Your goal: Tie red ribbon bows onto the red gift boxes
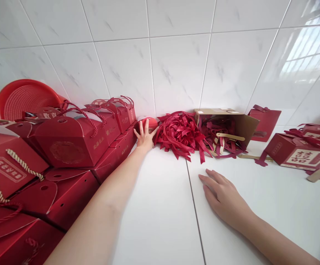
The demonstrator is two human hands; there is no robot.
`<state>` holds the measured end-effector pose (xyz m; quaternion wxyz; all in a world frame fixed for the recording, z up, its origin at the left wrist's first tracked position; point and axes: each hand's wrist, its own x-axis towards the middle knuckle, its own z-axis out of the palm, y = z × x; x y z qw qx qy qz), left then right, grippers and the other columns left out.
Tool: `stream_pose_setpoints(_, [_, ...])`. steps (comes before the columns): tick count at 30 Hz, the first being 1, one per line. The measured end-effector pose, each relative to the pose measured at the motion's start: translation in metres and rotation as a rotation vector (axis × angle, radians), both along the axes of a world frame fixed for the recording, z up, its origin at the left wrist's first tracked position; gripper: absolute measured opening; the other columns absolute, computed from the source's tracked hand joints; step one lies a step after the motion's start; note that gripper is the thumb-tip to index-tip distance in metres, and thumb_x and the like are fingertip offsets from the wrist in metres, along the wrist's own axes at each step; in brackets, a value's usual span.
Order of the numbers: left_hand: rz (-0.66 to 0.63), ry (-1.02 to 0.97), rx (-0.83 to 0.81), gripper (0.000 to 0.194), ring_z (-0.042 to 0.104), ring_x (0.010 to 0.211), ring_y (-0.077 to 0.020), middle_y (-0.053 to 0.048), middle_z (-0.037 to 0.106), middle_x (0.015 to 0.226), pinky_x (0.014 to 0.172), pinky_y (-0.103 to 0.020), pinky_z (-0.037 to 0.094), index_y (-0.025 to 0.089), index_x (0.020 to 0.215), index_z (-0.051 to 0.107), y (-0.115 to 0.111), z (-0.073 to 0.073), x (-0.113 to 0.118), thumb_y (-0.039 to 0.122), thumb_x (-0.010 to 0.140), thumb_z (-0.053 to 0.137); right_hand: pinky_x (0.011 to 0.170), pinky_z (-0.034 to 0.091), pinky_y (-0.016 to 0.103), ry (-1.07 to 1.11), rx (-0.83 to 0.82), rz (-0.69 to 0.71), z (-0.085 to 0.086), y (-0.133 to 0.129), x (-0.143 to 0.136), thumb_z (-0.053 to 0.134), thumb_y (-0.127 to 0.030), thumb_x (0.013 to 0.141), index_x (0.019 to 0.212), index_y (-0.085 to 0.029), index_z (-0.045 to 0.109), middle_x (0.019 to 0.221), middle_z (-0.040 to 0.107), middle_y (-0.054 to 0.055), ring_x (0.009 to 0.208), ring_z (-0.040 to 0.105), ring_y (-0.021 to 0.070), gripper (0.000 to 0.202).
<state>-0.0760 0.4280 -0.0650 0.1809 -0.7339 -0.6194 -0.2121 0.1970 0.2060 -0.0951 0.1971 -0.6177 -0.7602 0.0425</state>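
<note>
My left hand [145, 138] is stretched far forward near the wall, its fingers spread over the front of a red rounded object [152, 120]. Most of that object is behind the hand, so its kind is unclear. Just right of these fingers lies a heap of dark red ribbons [180, 130]. My right hand [223, 194] is low over the white table [160, 206], palm down, fingers extended and holding nothing. Beyond it a cardboard box [245, 127] lies on its side, with red and tan strips in its opening.
Red gift boxes with rope handles [66, 141] are stacked along the left. A red plastic basket [27, 97] lies tilted behind them. On the right stand a labelled red gift box [292, 151] and a red bag [265, 123]. A white tiled wall [176, 70] closes off the back.
</note>
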Motion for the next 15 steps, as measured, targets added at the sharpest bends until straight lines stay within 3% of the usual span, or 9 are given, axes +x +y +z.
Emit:
stream_pose_setpoints(8, [0.027, 0.028, -0.051, 0.074, -0.014, 0.137, -0.0365, 0.002, -0.007, 0.154, 0.102, -0.069, 0.007, 0.042, 0.133, 0.038, -0.0009, 0.0034, 0.0055, 0.003, 0.072, 0.054, 0.103, 0.035, 0.046, -0.026, -0.013, 0.002, 0.0008, -0.0001, -0.0013, 0.031, -0.026, 0.089, 0.124, -0.021, 0.055, 0.137, 0.045, 0.009, 0.129, 0.036, 0.0268, 0.043])
stream_pose_setpoints(15, [0.059, 0.033, 0.021, 0.061, -0.007, 0.139, -0.0343, -0.003, -0.002, 0.154, 0.105, -0.064, 0.009, 0.031, 0.127, 0.048, -0.0034, 0.0031, 0.0074, 0.01, 0.07, 0.056, 0.103, 0.036, 0.045, -0.02, -0.005, -0.002, 0.0008, -0.0001, -0.0026, 0.032, -0.025, 0.089, 0.124, -0.021, 0.055, 0.136, 0.046, 0.009, 0.129, 0.037, 0.0264, 0.043])
